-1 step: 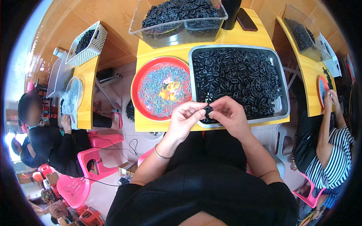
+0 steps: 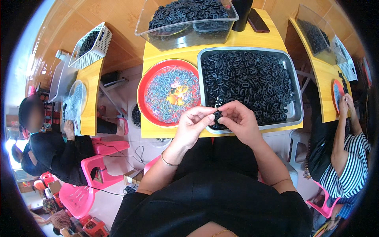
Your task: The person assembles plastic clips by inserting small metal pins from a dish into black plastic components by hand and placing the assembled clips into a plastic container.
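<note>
Over the near edge of the metal tray, my hands meet around a small black two-holed piece. My left hand pinches it between thumb and forefinger from one side. From the other side, the thumb and fingertips of my right hand close on the same piece. Many matching black oval pieces fill the silver metal tray behind my hands. Beside it on the left sits a red round dish of tiny grey-blue slim parts, its printed bottom showing in the middle. My fingers hide most of the held piece.
A clear plastic bin of black pieces stands at the back of the yellow table, near a dark cylinder and a phone. People work at side tables left and right. A pink chair stands at lower left.
</note>
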A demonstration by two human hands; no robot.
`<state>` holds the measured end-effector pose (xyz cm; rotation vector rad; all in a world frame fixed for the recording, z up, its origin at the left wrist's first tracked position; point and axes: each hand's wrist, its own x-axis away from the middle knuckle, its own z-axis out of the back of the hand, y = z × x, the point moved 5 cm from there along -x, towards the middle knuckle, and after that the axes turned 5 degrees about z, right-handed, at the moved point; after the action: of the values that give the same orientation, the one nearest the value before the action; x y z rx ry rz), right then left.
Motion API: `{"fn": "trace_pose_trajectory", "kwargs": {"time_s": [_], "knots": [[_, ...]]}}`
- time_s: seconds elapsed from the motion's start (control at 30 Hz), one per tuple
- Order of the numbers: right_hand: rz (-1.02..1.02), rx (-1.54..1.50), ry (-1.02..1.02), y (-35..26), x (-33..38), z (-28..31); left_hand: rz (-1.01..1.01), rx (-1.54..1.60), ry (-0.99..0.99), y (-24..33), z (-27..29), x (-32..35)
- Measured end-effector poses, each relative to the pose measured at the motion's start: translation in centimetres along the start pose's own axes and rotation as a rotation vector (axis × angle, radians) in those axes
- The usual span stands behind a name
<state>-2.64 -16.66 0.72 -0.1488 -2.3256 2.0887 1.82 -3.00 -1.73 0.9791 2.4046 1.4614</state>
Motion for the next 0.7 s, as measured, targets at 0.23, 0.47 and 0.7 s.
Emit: {"fn": "trace_pose_trajectory", "kwargs": {"time_s": [0.23, 0.47, 0.7], "knots": [[0.231, 0.361, -0.214, -2.0, -0.3, -0.1, 0.122, 0.038, -0.127, 0.3, -0.1, -0.2], [0.219, 0.411, -0.246, -1.6, -0.2, -0.2, 0.199, 0.045, -0.193, 0.5, -0.5, 0.0], [0.221, 0.35, -0.211, -1.2, 0.0, -0.5, 0.254, 0.047, -0.233, 0.3, 0.0, 0.0]]}}
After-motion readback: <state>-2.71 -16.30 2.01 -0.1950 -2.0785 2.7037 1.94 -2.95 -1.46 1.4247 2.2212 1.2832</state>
